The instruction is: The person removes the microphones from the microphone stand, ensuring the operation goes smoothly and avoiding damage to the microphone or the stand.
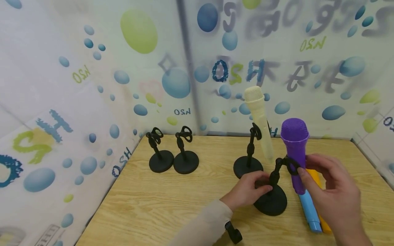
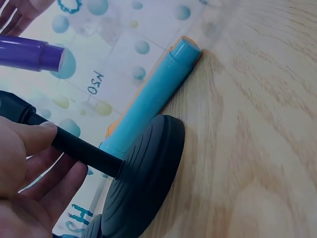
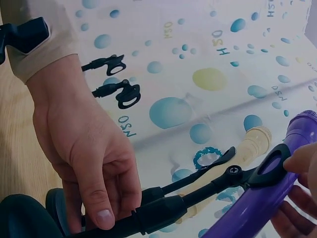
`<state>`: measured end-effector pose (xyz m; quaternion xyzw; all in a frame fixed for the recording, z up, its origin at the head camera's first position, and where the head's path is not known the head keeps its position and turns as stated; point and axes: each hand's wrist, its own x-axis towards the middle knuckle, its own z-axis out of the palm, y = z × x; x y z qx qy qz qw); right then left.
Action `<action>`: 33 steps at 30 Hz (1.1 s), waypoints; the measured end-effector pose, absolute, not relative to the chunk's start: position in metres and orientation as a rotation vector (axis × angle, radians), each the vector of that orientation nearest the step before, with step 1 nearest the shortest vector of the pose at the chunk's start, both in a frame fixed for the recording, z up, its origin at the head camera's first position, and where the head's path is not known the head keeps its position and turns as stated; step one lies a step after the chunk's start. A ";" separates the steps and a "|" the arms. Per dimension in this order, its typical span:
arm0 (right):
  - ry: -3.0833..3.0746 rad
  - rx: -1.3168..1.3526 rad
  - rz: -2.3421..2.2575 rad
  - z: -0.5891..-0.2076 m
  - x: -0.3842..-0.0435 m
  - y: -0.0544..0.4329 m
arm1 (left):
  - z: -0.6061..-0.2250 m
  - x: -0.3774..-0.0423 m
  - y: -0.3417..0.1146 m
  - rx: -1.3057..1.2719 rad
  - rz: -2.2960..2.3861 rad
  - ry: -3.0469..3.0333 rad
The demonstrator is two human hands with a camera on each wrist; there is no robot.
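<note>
A purple microphone (image 1: 294, 136) sits in the ring clip of a black microphone stand (image 1: 272, 201), tilted slightly, head up. My left hand (image 1: 247, 189) grips this stand's pole; the left wrist view shows thumb and fingers (image 2: 64, 186) around it just above the round base (image 2: 148, 173). My right hand (image 1: 335, 188) holds the purple microphone at the clip, its thumb against the ring (image 3: 270, 166) and the other fingers curled behind the handle. Right behind, a cream microphone (image 1: 260, 116) leans in the clip of a second black stand (image 1: 247, 165).
Two more black stands (image 1: 161, 160) with bare clips stand at the back left of the wooden table (image 1: 147, 212). A blue microphone (image 1: 309, 212) and an orange one (image 1: 324, 223) lie side by side under my right hand. A patterned wall covering (image 1: 206, 112) rises behind the table.
</note>
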<state>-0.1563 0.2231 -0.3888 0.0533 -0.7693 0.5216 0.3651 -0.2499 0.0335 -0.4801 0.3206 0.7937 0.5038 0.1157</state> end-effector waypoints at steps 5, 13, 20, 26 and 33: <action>-2.009 0.112 1.357 -0.386 -0.153 0.219 | -0.481 -0.250 0.029 0.977 1.460 2.324; -2.060 0.078 1.404 -0.385 -0.149 0.214 | -0.483 -0.248 0.016 1.069 1.481 2.285; -2.017 0.203 1.437 -0.383 -0.149 0.210 | -0.484 -0.245 0.006 1.084 1.500 2.271; -1.875 0.373 1.583 -0.383 -0.152 0.208 | -0.485 -0.242 -0.004 1.061 1.515 2.295; -1.726 0.579 1.740 -0.383 -0.161 0.206 | -0.486 -0.237 -0.014 1.010 1.518 2.328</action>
